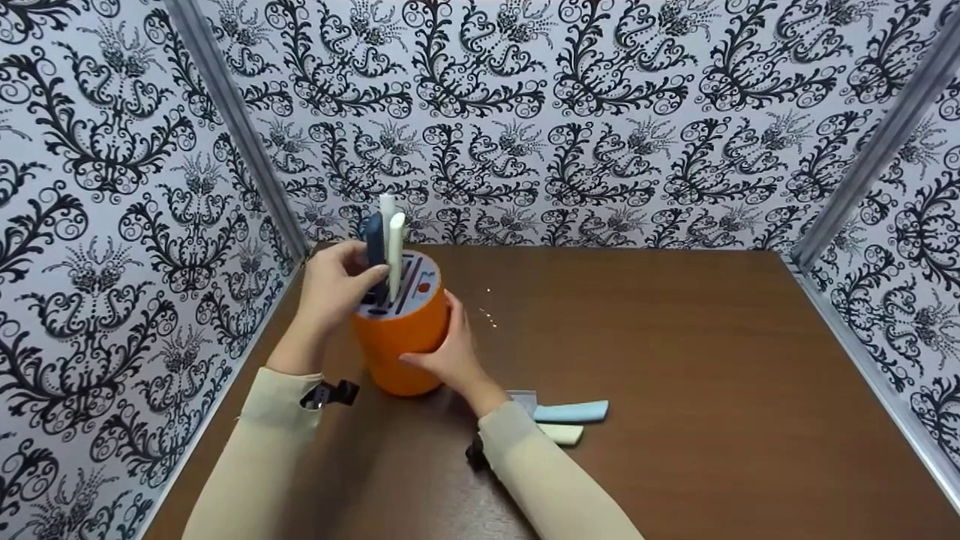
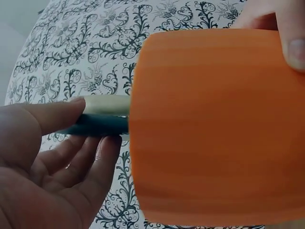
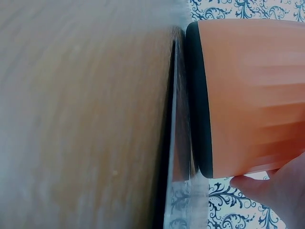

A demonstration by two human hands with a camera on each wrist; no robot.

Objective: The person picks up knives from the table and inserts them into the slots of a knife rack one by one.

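Note:
An orange knife block (image 1: 401, 349) with a pale slotted top stands upright on the table. My right hand (image 1: 454, 349) grips its right side, thumb across the front and fingers round the far side. At the top, my left hand (image 1: 337, 285) pinches the dark blue handle of a knife (image 1: 375, 236) between thumb and fingers; the blade is hidden. Two pale-handled knives (image 1: 396, 247) stand in the slots beside it. In the left wrist view the thumb lies along the blue handle (image 2: 102, 124), with the fingers beneath.
A knife with a light blue handle (image 1: 574, 412) and one with a pale green handle (image 1: 562, 433) lie on the table by my right forearm, partly covered by it. In the right wrist view a blade (image 3: 172, 124) lies close before the block. Patterned walls (image 1: 525, 112) enclose the table.

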